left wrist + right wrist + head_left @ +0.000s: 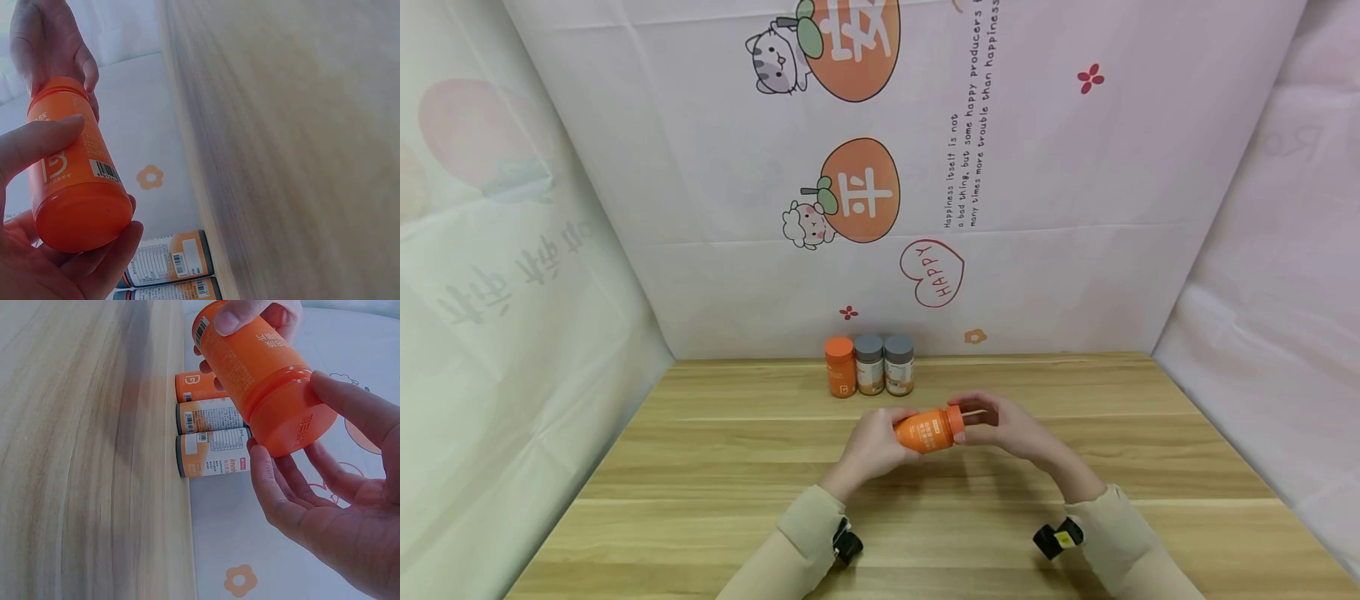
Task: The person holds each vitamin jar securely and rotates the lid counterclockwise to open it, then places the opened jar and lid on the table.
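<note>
An orange pill bottle (925, 431) with an orange cap (292, 412) is held tilted above the table, its cap end toward the right. My left hand (878, 444) grips the body, thumb across the label and fingers beneath, as the left wrist view shows. At the other end my right hand (1009, 429) holds the cap between thumb and fingertips. The cap sits on the bottle in the right wrist view. Behind the hands, a second orange bottle (841, 367) stands upright beside two grey-lidded bottles, a middle one (870, 367) and a right one (899, 367).
The wooden table (737, 500) reaches back to a printed white cloth backdrop (1037, 275). Cloth sides rise at the left (535, 333) and right (1262, 333). A small black camera is strapped on each wrist.
</note>
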A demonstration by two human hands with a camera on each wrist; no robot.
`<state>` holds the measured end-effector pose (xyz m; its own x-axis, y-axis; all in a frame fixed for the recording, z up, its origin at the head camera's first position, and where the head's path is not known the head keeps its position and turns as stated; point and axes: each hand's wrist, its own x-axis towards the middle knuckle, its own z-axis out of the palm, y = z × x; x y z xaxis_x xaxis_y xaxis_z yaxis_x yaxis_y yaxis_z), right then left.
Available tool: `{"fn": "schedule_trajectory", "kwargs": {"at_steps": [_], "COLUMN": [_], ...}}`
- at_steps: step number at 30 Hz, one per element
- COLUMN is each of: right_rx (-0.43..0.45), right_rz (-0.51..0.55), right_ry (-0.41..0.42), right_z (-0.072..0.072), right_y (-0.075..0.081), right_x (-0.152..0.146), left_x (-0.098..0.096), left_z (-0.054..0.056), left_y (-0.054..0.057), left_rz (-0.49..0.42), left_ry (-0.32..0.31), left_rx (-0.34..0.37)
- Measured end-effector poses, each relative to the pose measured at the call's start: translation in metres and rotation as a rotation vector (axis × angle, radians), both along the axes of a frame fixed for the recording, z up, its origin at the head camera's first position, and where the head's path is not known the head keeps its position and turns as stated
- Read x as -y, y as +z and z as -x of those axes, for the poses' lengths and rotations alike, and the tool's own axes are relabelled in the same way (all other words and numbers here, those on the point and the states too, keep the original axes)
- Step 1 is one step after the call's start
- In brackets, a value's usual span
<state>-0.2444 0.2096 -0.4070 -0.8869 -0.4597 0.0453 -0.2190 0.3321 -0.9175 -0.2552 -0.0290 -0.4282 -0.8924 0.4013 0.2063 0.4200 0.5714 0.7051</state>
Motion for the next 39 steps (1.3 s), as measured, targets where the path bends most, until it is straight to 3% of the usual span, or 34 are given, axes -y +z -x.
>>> {"fn": "schedule_trajectory", "kwargs": {"at_steps": [18,27,32,39], "right_rx": [-0.125,-0.126,-0.117,-0.012], "right_rz": [0.084,0.087,0.027,-0.043], "right_ry": [0.042,0.041,-0.021,-0.049], "right_z": [0.0032,0.0021,0.0019,0.0029], "right_y": [-0.0084,-0.0087,-0.0071,-0.0009], "right_x": [-0.0039,-0.0037,-0.0017,0.0036], "left_x": [-0.0009,-0.0008,-0.0007,-0.0013], "left_z": [0.0015,0.0007,0.0007,0.0001], "left_y": [-0.0007,-0.001,-0.0015,-0.0012], "left_rz": [-0.024,-0.034,-0.033,-0.013], "left_ry": [-0.002,-0.003,-0.004,-0.008], "left_rx": [0.011,0.026,0.028,-0.01]}}
